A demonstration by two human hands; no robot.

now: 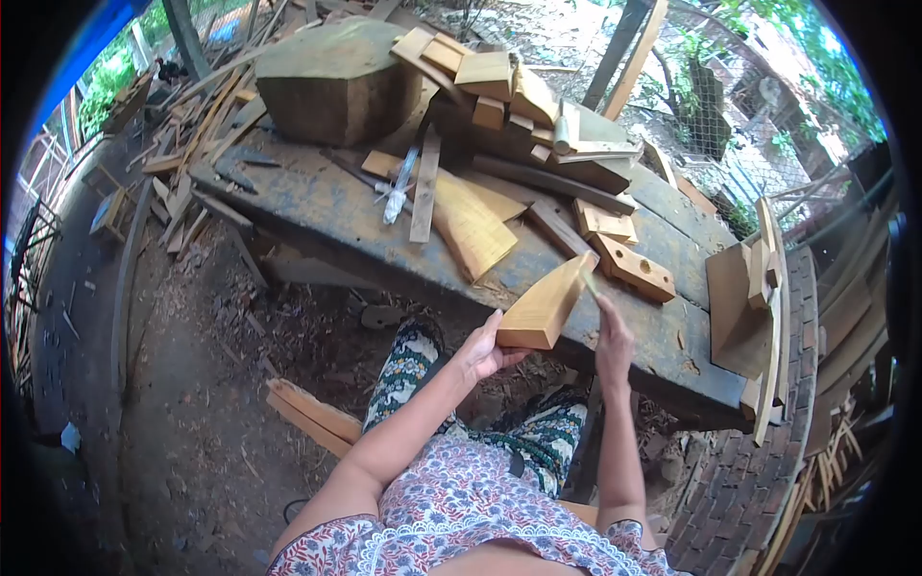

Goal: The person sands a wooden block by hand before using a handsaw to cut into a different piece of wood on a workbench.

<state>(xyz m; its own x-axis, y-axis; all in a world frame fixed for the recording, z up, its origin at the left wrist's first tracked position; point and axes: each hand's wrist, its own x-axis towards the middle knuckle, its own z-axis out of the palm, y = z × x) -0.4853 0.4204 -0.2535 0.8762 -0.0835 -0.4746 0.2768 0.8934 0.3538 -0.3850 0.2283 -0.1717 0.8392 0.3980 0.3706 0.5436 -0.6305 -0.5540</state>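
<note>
Though flat-ended, curved wooden block (pixel 549 305)

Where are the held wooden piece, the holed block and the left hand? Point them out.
Held wooden piece (pixel 543 307), head view: its broad face.
Holed block (pixel 631 268), head view: its holed face.
Left hand (pixel 483 353), head view: middle of the hand.

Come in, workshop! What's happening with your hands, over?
Left hand holding tapered wooden piece. Right hand by its edge, grip unclear. Holed wood block on bench just beyond.
</note>
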